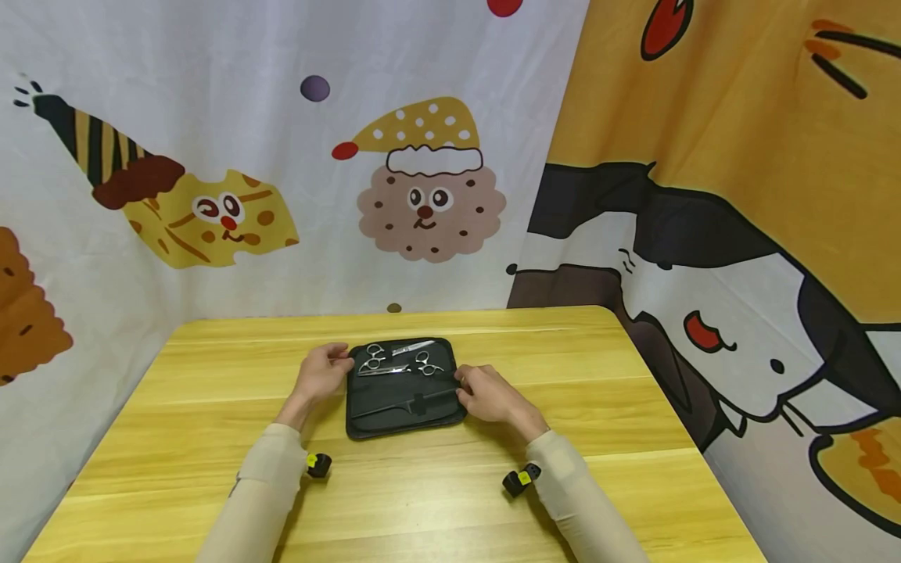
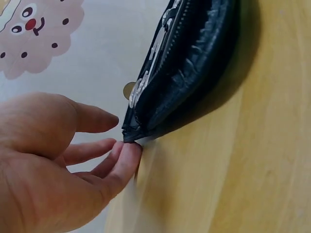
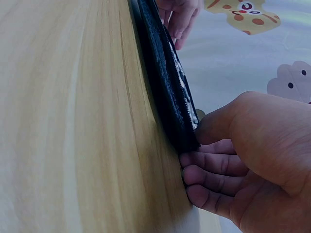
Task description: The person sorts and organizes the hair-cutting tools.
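Note:
A black zip case (image 1: 383, 391) lies unzipped on the table. Two pairs of silver scissors, one with rings at the left (image 1: 373, 361) and one with rings at the right (image 1: 425, 366), sit in its upper half. Below them a dark tail comb (image 1: 432, 399) lies under a small strap. My left hand (image 1: 323, 374) is at the case's left edge; in the left wrist view its fingertips (image 2: 130, 151) touch the corner from below while the thumb stands apart. My right hand (image 1: 489, 393) pinches the right edge, thumb above and fingers beneath.
The case rests on a yellow wood-grain table (image 1: 422, 500), toward its far side. Behind and beside the table hang cloth curtains (image 1: 310, 258) with cartoon prints. Small black devices with yellow marks, a left one (image 1: 319, 466) and a right one (image 1: 519, 481), sit at the wrists.

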A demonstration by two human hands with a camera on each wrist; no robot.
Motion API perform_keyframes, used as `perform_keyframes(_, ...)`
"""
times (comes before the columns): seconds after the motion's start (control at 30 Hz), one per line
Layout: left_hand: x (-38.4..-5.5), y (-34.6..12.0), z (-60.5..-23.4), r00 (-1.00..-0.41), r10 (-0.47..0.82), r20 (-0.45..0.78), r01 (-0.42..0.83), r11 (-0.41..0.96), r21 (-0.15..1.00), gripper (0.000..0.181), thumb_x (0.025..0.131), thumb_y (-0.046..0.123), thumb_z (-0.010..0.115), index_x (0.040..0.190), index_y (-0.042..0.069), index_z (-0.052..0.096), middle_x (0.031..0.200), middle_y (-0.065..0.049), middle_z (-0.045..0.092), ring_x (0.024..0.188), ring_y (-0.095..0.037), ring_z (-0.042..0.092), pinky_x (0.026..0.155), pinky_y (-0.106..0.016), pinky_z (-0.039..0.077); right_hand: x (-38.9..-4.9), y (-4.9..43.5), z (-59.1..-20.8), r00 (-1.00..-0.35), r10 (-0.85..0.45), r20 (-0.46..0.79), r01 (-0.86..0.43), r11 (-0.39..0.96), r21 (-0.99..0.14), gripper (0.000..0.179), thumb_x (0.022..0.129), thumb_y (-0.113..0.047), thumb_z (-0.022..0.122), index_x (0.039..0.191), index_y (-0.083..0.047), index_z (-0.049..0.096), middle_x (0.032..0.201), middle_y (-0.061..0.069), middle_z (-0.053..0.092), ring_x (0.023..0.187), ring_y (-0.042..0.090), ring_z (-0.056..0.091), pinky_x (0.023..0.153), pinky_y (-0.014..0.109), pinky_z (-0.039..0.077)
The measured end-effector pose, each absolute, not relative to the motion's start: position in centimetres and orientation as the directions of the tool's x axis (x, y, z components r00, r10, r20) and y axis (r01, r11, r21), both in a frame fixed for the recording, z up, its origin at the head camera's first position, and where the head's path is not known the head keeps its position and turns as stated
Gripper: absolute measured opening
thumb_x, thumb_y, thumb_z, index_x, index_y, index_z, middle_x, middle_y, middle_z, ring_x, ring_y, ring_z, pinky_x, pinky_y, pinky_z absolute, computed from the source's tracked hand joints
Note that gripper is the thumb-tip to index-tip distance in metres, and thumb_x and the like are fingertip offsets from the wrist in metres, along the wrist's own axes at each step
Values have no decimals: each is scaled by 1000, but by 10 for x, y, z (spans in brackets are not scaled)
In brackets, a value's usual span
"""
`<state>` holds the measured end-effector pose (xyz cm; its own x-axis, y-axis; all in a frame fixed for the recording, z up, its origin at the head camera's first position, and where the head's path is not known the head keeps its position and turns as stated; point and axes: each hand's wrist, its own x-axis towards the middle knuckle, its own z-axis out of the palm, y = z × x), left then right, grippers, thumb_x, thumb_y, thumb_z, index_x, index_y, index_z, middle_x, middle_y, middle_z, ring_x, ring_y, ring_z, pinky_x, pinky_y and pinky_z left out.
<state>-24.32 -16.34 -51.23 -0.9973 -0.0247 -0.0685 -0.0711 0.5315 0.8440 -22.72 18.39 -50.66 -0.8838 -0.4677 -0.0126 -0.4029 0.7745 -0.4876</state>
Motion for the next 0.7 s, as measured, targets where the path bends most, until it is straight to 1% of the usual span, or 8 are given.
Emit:
perform_keyframes(0.13, -245, -165, -516, -997, -65, -41, -68, 510, 857, 46, 111, 7, 63, 153, -10, 62, 145, -33, 71, 133, -46, 72, 115, -52, 62, -228, 184, -507, -886, -463, -9, -400, 775, -489, 33, 109, -13, 69, 138, 3, 72, 95, 4, 75, 90, 18, 67, 88, 40, 62)
perform_keyframes(0.27, -246, -166, -520, -996, -84, -10, -50, 493, 869, 43, 110, 5, 64, 151, -9, 65, 143, -32, 73, 131, -45, 74, 107, -39, 65, -229, 184, -508, -887, -461, -10, -398, 775, -490, 33, 109, -13, 69, 138, 3, 72, 94, 3, 74, 91, 18, 67, 89, 41, 62)
perform_keyframes(0.37, -247, -168, -520, -997, -82, 9, -32, 483, 875, 41, 109, 4, 67, 148, -8, 68, 142, -32, 74, 130, -44, 75, 102, -28, 64, -229, 185, -509, -886, -464, -11, -400, 775, -490, 34, 109, -13, 69, 138, 4, 72, 93, 3, 74, 90, 18, 67, 89, 41, 62)
perform_keyframes(0.57, -245, -169, -519, -996, -85, 31, -12, 458, 889, 39, 106, 1, 73, 144, -6, 73, 139, -31, 76, 127, -42, 76, 96, -18, 63, -230, 185, -510, -886, -464, -5, -403, 774, -489, 33, 108, -13, 70, 137, 3, 72, 94, 3, 74, 90, 17, 67, 88, 40, 62)
perform_keyframes(0.7, -245, -169, -519, -995, -92, 46, 1, 442, 897, 38, 104, -2, 75, 142, -6, 74, 136, -30, 77, 123, -39, 77, 91, -11, 60, -230, 185, -509, -886, -463, -5, -401, 773, -491, 33, 108, -13, 71, 137, 3, 73, 96, 4, 76, 92, 18, 68, 90, 41, 63)
